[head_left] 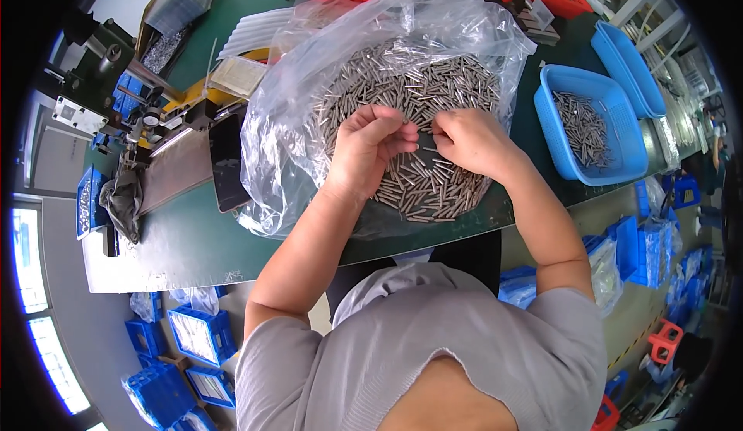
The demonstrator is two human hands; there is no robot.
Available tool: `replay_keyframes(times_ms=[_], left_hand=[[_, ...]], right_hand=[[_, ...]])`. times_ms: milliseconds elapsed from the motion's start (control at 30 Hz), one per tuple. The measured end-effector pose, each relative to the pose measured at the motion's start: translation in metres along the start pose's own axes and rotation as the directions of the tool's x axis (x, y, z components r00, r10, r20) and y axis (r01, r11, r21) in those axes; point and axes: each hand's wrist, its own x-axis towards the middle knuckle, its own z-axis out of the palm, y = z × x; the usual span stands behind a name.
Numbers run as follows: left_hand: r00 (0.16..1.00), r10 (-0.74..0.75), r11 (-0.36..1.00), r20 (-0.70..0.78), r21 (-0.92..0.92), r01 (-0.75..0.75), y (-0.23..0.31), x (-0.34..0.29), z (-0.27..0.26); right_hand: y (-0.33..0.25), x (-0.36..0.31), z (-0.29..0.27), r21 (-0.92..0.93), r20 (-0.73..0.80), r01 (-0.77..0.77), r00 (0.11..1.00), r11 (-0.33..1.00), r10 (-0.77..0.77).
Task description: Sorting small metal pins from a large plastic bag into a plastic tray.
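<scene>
I have both arms reaching over the desk (193,239), so that my left hand (360,152) and right hand (476,146) nearly meet above the loose metal pins (410,83). The pins lie heaped on an opened clear plastic bag (271,137), whose crumpled edges rise around them, probably helping to stop strays from rolling off. Between my hands the heap thins to a dark patch, which would give me a plainer background for looking at single pieces. My left palm is turned partly inward with its fingers (410,132) curled toward the thumb, a pose that suits small parts; I cannot tell whether a pin sits between them. My right fingers bend downward with their tips mostly hidden, so I cannot tell whether they grip anything either. To my right, a perforated blue basket (552,141) holds more pins, and its raised sides seem meant to keep that batch apart, within easy reach of my right arm
</scene>
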Motion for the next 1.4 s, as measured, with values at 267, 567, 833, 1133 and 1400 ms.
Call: replay_keyframes(times_ms=[267,567,833,1133,1400], left_hand=[[1.0,-0.014,1.0,0.012,-0.007,0.014,0.0,0.0,0.001],[0.982,-0.1,0.993,0.161,-0.05,0.109,-0.005,-0.001,-0.001],[0.979,-0.103,0.991,0.178,-0.069,0.117,-0.005,0.0,-0.001],[0.988,-0.056,0.996,0.146,-0.057,0.065,-0.007,-0.001,-0.002],[0.992,-0.027,0.999,0.119,-0.026,0.03,-0.005,-0.001,0.003]], right_hand=[[-0.003,0.0,0.004,-0.037,-0.088,0.046,0.995,0.998,-0.049],[-0.002,0.004,-0.009,0.986,0.076,-0.101,0.979,0.131,0.189],[-0.006,0.005,-0.005,0.99,0.063,-0.083,0.983,0.117,0.171],[-0.015,0.005,-0.004,0.916,0.017,-0.062,0.993,0.397,0.116],[-0.01,0.005,-0.001,0.961,-0.029,-0.033,0.975,0.274,0.22]])
